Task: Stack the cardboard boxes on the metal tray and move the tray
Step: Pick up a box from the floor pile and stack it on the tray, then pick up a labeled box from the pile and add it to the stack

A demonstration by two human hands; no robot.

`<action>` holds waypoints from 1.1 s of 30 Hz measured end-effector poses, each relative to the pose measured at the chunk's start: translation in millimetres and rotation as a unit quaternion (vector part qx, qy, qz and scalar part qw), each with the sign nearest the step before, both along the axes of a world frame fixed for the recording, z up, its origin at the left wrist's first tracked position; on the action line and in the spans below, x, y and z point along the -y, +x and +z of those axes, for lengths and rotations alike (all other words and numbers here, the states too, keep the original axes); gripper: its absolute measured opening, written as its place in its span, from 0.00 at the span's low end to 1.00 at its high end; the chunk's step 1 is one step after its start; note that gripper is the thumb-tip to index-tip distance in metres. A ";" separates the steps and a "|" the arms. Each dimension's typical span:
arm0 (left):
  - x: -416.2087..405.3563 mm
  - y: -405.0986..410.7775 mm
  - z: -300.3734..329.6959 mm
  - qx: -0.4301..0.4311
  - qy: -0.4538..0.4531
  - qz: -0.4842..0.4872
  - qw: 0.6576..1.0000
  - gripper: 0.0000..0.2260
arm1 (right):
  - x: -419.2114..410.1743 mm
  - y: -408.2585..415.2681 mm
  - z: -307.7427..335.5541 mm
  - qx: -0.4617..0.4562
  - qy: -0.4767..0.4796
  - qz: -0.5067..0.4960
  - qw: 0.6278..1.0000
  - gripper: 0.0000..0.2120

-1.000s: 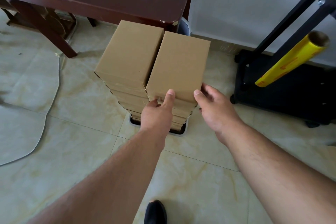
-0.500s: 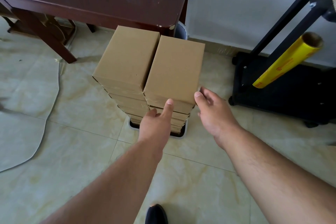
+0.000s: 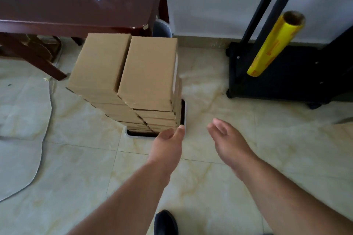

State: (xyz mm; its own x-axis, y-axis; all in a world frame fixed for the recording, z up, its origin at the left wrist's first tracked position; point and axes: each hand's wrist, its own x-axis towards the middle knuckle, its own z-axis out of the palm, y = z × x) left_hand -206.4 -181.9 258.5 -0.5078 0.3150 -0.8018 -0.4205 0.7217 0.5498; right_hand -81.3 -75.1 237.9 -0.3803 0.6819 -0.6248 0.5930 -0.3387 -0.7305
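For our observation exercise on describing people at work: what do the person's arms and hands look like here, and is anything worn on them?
Both forearms are bare, with no sleeve in view. The left hand and the right hand carry no glove, ring, watch or bracelet that can be seen, and no markings show. The only clothing in view is a black shoe at the bottom edge of the picture.

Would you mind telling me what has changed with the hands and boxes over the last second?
Both hands let go of the top right box and drew back toward the person. The left hand is now low by the metal tray; the right hand hangs open, touching nothing. The two box stacks stayed put on the tray.
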 end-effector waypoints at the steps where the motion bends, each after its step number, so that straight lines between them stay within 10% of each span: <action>1: -6.5 10.8 0.1 0.002 0.001 -0.008 1.000 0.27 | -4.2 13.6 -1.5 0.005 0.000 -0.009 1.000 0.27; 33: -232.5 429.7 -5.2 -0.022 0.036 -0.276 0.960 0.29 | -174.0 518.2 12.6 0.058 0.011 -0.286 0.957 0.28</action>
